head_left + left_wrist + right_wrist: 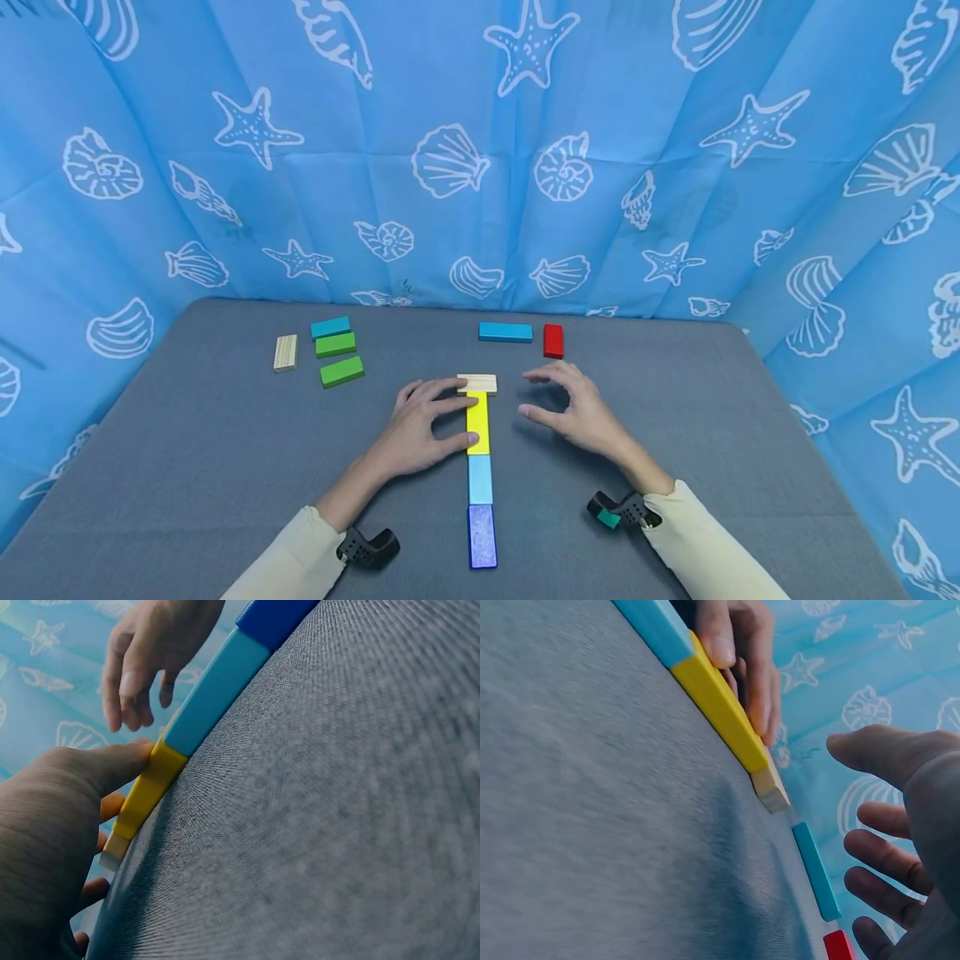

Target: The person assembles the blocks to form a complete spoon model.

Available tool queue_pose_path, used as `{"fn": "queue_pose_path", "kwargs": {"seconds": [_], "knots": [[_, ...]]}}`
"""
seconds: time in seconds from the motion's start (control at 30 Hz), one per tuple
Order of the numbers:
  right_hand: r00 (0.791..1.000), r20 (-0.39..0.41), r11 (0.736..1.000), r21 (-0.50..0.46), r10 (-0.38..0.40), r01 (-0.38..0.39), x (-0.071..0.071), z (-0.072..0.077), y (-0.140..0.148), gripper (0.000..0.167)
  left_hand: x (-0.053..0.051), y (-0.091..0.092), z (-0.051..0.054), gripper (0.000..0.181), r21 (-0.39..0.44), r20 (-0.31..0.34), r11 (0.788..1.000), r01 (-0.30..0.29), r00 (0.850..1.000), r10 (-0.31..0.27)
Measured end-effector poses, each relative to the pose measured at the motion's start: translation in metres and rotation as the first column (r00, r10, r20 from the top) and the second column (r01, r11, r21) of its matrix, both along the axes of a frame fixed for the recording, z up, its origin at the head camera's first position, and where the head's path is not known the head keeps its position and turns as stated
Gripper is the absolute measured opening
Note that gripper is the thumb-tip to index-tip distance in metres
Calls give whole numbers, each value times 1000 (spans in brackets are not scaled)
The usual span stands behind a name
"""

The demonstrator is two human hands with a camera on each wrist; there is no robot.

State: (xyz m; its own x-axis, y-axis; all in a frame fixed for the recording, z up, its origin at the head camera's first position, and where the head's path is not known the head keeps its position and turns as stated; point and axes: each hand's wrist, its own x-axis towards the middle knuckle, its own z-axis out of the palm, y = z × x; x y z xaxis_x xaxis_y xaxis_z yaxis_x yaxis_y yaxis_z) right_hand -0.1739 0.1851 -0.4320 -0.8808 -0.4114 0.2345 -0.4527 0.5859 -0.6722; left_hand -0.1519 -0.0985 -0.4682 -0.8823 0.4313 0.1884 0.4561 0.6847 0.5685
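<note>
In the head view a column of blocks runs up the table: dark blue (482, 537), light blue (480, 480), yellow (477, 423). Across its far end lies a plain wooden block (483, 384). My left hand (414, 433) rests its thumb and fingertips on the yellow block, with one finger at the wooden block's left end. To the right of the column hovers my right hand (588, 417), fingers spread and holding nothing. In the right wrist view the yellow block (720, 705) and wooden block (769, 786) touch end to side.
At the back left lie a wooden block (286, 353), a blue block (331, 327) and two green blocks (336, 345). A blue block (506, 332) and a red block (553, 341) lie beyond the column. A patterned blue curtain (480, 225) stands behind the grey table (225, 450).
</note>
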Motion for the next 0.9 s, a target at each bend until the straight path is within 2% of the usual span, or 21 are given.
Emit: {"fn": "queue_pose_path", "kwargs": {"seconds": [0.33,0.67,0.9], "knots": [[1000,-13,990,-139,4,-6,-28,5,-1,42,0,-1,0,56,14,11,1000,8,1000,-8],[998,-13,991,-124,-59,57,-55,10,-5,39,0,-1,0,56,17,4,1000,15,1000,-15],[996,27,988,-128,-86,89,-73,11,-9,39,0,-1,-1,56,14,-2,1000,11,1000,-11]]}}
